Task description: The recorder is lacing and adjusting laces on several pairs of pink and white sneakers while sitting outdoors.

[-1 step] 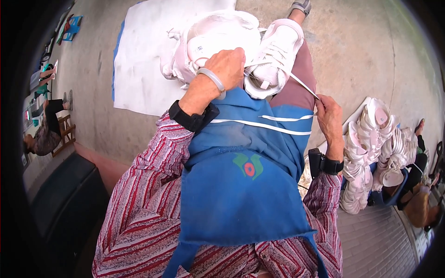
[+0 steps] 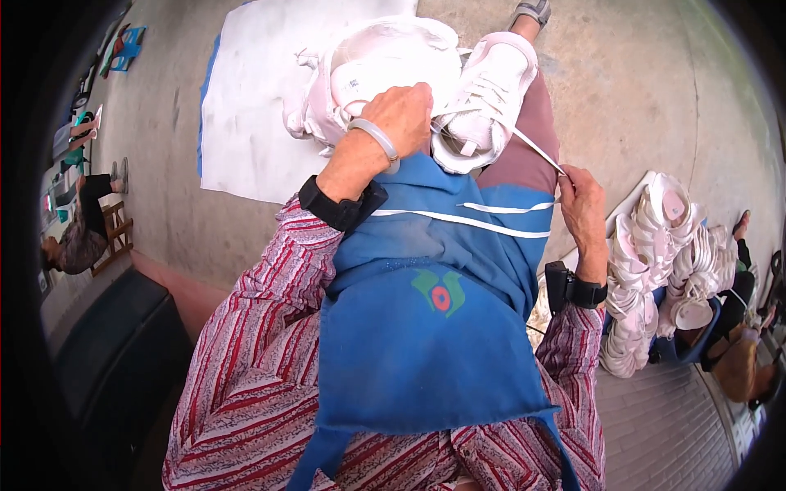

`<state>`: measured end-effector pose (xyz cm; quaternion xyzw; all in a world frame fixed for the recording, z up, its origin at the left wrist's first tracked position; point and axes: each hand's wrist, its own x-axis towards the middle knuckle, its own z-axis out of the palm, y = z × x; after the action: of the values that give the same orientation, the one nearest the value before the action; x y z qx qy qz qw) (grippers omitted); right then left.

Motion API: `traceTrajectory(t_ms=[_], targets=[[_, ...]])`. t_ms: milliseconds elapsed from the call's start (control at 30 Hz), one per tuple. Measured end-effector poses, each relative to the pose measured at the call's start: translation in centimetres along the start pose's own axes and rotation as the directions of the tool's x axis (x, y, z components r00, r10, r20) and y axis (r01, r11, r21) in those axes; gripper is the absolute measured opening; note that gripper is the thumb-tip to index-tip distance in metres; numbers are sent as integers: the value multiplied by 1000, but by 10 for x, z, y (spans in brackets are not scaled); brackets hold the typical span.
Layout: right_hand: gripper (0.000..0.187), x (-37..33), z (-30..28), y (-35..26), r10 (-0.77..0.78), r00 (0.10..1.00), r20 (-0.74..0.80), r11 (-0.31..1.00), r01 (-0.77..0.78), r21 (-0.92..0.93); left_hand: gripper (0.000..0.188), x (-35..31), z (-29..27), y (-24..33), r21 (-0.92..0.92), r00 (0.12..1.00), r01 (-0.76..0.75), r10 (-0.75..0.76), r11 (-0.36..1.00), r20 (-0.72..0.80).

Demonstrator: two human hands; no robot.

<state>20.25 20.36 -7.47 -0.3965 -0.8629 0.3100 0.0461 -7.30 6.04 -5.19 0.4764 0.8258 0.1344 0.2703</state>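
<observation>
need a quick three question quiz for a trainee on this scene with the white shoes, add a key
1. Multiple choice: what does the right hand hold?
a) a brush
b) a lace
c) a cup

2. True or false: the apron is red.

3. Fill in: the big pile of white shoes is on the person's ____ side.

Key: 1. b; 2. false, it is blue; 3. right

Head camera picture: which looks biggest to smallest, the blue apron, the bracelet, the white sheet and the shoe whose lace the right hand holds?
Blue apron
White sheet, the part that shows
Shoe with the held lace
Bracelet
</observation>
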Motion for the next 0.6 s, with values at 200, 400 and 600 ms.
traceTrajectory(t_ms=[200, 400, 600], targets=[[28, -1, -4, -13, 43, 999, -12, 999, -43, 16, 17, -3, 2, -4, -65, 1000, 1, -1, 998, -1], [40, 5, 5, -37, 89, 996, -1, 996, -89, 31, 16, -7, 0, -1, -13, 1000, -1, 1, 1000, 8], [51, 4, 28, -34, 18, 997, -71, 998, -23, -63, 11, -15, -4, -1, -68, 999, -17, 15, 998, -36]])
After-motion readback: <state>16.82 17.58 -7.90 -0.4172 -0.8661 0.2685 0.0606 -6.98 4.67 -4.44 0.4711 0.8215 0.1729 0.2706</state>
